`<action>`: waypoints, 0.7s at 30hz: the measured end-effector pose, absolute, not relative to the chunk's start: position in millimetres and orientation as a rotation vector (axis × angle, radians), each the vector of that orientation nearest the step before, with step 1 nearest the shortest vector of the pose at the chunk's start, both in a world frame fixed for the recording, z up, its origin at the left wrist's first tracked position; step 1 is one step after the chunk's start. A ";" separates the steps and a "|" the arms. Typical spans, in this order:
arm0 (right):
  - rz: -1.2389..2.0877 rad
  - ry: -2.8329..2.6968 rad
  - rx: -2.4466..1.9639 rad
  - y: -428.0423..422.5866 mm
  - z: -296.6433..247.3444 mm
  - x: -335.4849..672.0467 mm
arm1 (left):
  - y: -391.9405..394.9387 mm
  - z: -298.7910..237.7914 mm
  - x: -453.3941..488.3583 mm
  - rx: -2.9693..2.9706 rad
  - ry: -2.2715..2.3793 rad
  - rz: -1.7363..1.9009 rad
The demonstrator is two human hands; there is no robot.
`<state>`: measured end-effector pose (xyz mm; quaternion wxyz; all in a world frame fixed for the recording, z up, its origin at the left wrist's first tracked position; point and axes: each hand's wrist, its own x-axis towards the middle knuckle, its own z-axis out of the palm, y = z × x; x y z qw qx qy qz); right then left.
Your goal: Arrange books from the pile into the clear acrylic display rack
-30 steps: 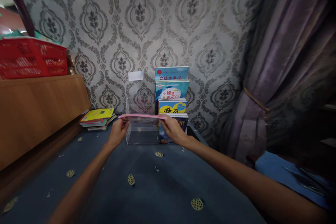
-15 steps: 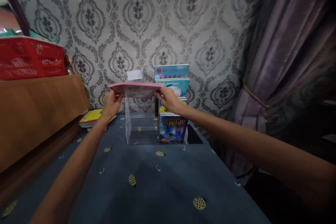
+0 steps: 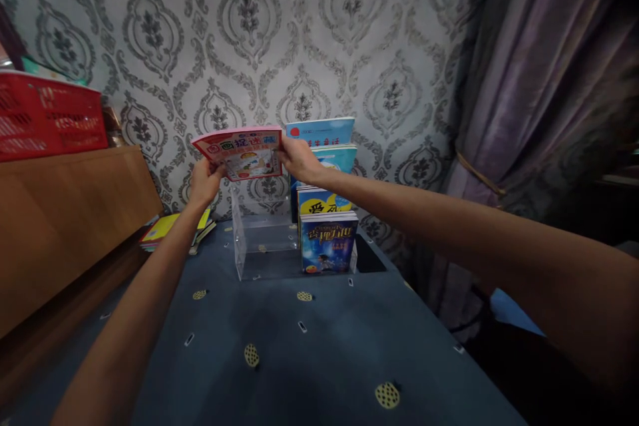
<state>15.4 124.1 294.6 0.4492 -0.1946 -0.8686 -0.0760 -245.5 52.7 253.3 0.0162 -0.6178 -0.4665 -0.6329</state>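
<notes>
A pink-edged children's book (image 3: pixel 249 154) is held up by both hands, its illustrated cover tilted toward me. My left hand (image 3: pixel 206 181) grips its lower left corner, and my right hand (image 3: pixel 299 158) pinches its right edge. Below it on the table stands a clear acrylic book rack (image 3: pixel 238 239) with stepped tiers. Its right side holds several upright books: a dark blue one (image 3: pixel 328 246) in front, a yellow and blue one (image 3: pixel 324 202) behind, and light blue ones (image 3: pixel 324 128) at the back. My right hand partly hides the light blue books.
A stack of books with a yellow cover (image 3: pixel 162 225) lies on the left of the table (image 3: pixel 299 359), beside a wooden cabinet (image 3: pixel 74 213). On the cabinet sits a red plastic basket (image 3: pixel 54 120). A purple curtain (image 3: pixel 509 80) hangs at the right, and patterned wallpaper is behind.
Both hands have raised the book and shifted it slightly left. It has tilted from nearly edge-on so that its cover now shows. The camera view has turned slightly too.
</notes>
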 end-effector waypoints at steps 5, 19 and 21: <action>-0.206 -2.141 -0.503 137.7 295.3 14.0 | 65.5 250.4 -250.8 -1.943 -1.456 -1.966; -0.187 -2.076 -0.648 138.5 309.9 4.5 | 99.3 243.0 -258.5 -2.107 -1.498 -2.031; -0.192 -2.041 -0.595 137.3 313.0 6.9 | 107.2 240.4 -257.7 -2.112 -1.488 -2.029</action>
